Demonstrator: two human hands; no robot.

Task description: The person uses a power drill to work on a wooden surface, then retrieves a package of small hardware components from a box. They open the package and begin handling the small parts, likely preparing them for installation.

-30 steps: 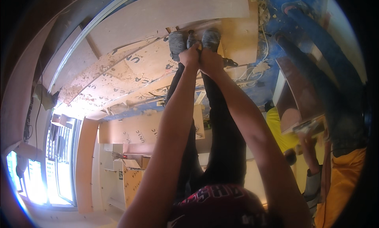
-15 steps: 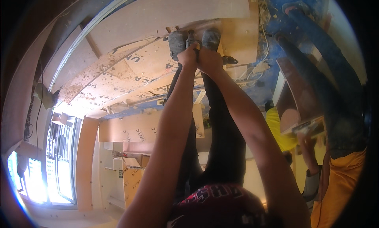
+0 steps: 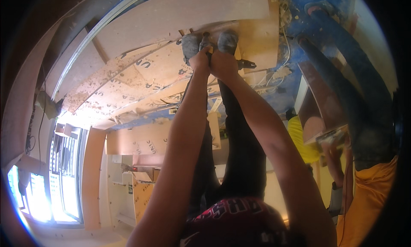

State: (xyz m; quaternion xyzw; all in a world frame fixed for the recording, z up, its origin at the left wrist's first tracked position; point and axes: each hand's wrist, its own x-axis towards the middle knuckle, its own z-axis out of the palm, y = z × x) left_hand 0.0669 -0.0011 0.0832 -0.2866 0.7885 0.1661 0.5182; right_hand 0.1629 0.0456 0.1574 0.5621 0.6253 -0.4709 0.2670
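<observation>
Printed plywood floor sheets (image 3: pixel 128 82) — dusty, laid edge to edge. Blue floor covering (image 3: pixel 299 16) with loose white cable (image 3: pixel 284 41) across it. Tall plywood panel (image 3: pixel 92 174) stood beside a bright barred window (image 3: pixel 64 170). A second person in a yellow shirt (image 3: pixel 302 140) — beside a brown board (image 3: pixel 317 105).

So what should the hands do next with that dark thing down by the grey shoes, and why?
Probably a small, steady push straight down. The left hand and right hand are both clasped round a dark tool whose tip I cannot see, on the light brown wooden board between the two grey shoes, so a sideways slip could go toward a foot.
</observation>
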